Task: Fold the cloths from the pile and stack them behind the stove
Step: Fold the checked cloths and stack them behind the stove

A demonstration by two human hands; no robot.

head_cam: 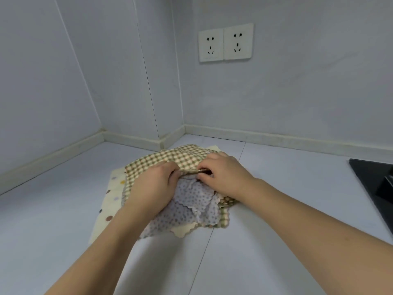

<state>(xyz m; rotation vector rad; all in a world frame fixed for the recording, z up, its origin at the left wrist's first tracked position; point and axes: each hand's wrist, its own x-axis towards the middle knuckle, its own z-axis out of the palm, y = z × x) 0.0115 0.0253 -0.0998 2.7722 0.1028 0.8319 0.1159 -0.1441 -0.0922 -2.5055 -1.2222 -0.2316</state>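
I see a pale grey table [265, 209] running into a corner of grey walls [297, 92]. Cream skirting strip [276, 137] along the wall foot. Double socket plate [225, 42] on the right-hand wall, above the work area.

Black stove [376, 179] at the right edge of view, only its left corner visible, well apart from the cloths.

Pile of cloths sits mid-table, near the corner. Bottom: cream cloth with coloured dots [110, 201], lying flat, its left part exposed. Over it: green-and-cream checked cloth [170, 158], rumpled, spreading toward the far side. Nearer me: white cloth with small grey dots and scalloped edge [189, 207], bunched between my forearms.

My left hand [151, 184] and right hand [223, 173] are close together on top of the pile. Both have fingers curled, pinching one folded edge of the checked cloth between them; the edge is stretched taut from hand to hand, raised slightly off the dotted white cloth.
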